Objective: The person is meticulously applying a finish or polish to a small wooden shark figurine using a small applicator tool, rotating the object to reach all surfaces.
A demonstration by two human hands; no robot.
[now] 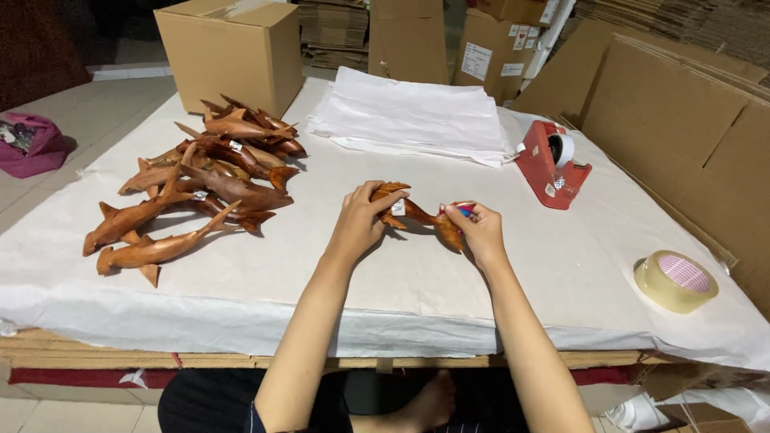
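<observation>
I hold one carved wooden shark (417, 214) between both hands, near the middle of the table (561, 265) and a little toward its front edge. My left hand (358, 222) is closed around the tail end, thumb on top, next to a small white tag (399, 207) stuck on the body. My right hand (479, 228) pinches the other end, and with it a small red-and-blue thing (464, 209) — a marker or a sticker, I cannot tell which. As I judge it, I am at the labelling or checking stage for this piece, and the next move calls for a steady grip and fine fingertip work at the tag.

The wood is reddish-brown, smooth and glossy, with thin pointed fins. More sharks (192, 184) lie piled toward the left edge; a stack of white paper (409, 116) sits at the far edge beside a red tape dispenser (549, 164), and a tape roll (675, 281) rests near the right edge.
</observation>
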